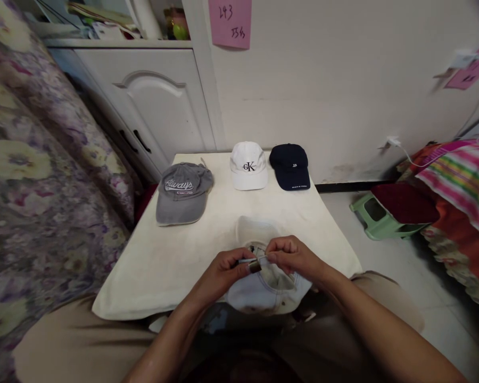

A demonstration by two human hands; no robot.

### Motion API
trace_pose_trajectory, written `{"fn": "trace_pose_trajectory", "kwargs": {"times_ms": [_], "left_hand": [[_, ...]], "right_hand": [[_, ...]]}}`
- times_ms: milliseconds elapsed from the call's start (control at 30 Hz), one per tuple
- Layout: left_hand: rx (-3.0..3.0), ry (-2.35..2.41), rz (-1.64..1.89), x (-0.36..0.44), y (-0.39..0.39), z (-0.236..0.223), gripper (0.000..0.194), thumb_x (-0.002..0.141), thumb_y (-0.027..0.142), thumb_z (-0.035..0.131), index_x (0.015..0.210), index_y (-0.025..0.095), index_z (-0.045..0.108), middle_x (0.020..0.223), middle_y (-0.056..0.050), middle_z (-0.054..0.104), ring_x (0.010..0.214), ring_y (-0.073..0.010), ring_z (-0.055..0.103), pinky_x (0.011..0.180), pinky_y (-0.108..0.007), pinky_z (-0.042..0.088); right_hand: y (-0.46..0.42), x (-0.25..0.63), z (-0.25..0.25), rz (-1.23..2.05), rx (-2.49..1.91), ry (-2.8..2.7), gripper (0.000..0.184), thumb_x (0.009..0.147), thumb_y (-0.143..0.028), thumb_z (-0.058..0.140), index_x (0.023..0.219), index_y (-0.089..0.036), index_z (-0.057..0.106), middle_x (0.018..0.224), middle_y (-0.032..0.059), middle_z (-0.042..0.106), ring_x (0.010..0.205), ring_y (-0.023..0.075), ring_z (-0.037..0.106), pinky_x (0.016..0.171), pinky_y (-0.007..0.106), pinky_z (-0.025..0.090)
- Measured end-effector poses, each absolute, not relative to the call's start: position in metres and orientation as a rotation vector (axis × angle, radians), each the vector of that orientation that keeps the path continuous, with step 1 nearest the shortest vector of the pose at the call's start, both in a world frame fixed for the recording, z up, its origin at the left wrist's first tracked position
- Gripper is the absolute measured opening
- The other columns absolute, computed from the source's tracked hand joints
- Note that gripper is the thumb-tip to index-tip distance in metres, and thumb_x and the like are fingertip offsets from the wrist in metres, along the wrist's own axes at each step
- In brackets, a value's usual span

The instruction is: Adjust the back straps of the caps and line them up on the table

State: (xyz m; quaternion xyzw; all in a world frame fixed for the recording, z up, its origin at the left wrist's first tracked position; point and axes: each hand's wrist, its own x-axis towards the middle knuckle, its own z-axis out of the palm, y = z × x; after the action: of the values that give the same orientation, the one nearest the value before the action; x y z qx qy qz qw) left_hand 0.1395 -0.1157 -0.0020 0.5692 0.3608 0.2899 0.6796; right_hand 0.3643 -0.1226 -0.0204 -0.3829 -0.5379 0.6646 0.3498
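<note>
A pale baseball cap (253, 295) lies at the table's near edge, its brim pointing away from me and its back opening facing up. My left hand (229, 270) pinches the cap's strap at a brass-coloured buckle (254, 266). From the other side, my right hand (289, 256) grips the strap's end between thumb and fingertips. Part of the strap is hidden by the fingers. Farther back sit a grey cap (183, 205) with "Always" lettering, a white cap (249, 178) with black "CK" letters and a navy cap (290, 169).
The table (143, 271) has a cream cover and stands against a wall. A floral curtain (43, 202) hangs at the left, by a white cabinet (151, 106). On the right are a green stool (383, 229) with a dark red top and a bed with striped cloth (463, 175).
</note>
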Motion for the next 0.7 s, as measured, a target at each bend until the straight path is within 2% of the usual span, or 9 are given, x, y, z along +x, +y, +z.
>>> {"fn": "trace_pose_trajectory", "kwargs": {"times_ms": [233,700], "left_hand": [[1.343,0.799,0.651,0.138,-0.115,-0.006,0.016,0.084,0.032,0.070,0.085,0.016,0.071,0.076,0.000,0.062,0.069,-0.0127,0.051,0.065,-0.022,0.040],[1.447,0.844,0.622,0.144,-0.116,0.000,0.020,0.087,0.035,0.065,0.083,0.015,0.070,0.078,-0.001,0.063,0.072,-0.0146,0.052,0.065,-0.023,0.039]], "right_hand": [[-0.124,0.365,-0.009,1.686,-1.022,-1.487,0.020,0.084,-0.035,0.069,0.078,-0.016,0.067,0.050,-0.0074,0.046,0.044,0.0061,0.037,0.044,0.019,0.028],[-0.125,0.363,-0.010,1.553,-1.067,-1.573,0.018,0.084,-0.034,0.070,0.078,-0.017,0.066,0.060,-0.0039,0.057,0.054,0.0086,0.049,0.053,0.020,0.036]]}}
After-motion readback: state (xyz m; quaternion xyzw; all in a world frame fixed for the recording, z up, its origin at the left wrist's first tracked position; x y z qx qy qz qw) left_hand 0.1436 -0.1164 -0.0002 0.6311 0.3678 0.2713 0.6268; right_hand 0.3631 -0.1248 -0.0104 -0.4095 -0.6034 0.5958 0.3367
